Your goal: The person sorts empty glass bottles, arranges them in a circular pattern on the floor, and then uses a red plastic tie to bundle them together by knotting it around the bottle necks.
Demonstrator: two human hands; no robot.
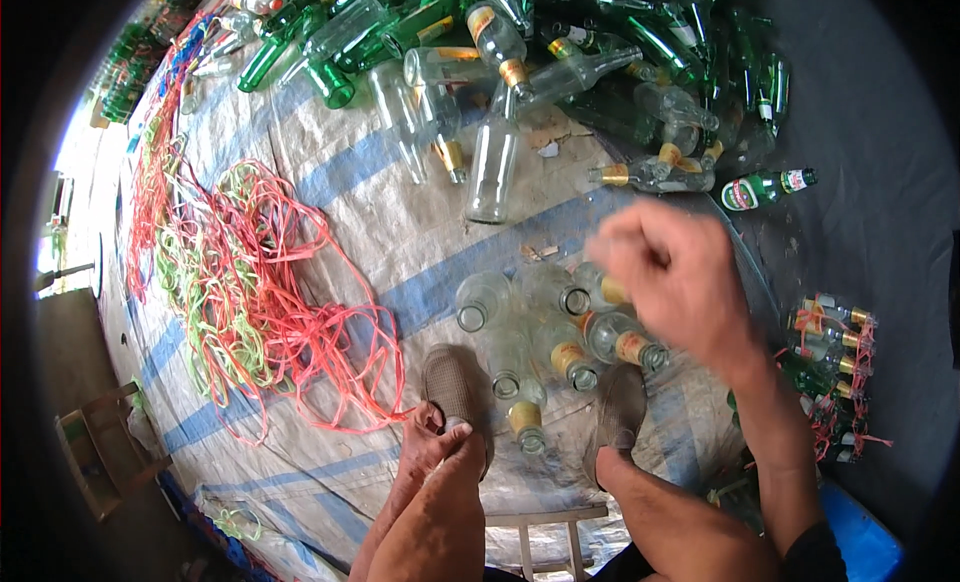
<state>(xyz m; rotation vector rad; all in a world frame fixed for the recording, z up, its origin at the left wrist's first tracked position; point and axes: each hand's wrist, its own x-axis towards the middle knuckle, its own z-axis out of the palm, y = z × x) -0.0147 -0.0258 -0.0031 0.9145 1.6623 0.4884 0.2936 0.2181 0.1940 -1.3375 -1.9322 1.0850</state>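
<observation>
My left hand (435, 436) is beside my left shoe, its fingers pinched at the end of a red plastic string (352, 426) from the tangled heap. My right hand (679, 274), blurred by motion, hovers with curled fingers above the right side of a group of clear glass bottles (506, 357). Nothing shows in it, though its palm side is hidden. Several of these bottles stand close together between my feet, mouths up, some with yellow neck labels (566, 355). My right hand covers part of the rightmost ones.
A pile of green and clear bottles (330, 87) spreads across the far side. Tangled red and green string (255, 297) lies left on the striped tarpaulin (330, 173). At right are a green bottle (761, 190) and a tied bundle of bottles (829, 372). A wooden stool (547, 518) is below me.
</observation>
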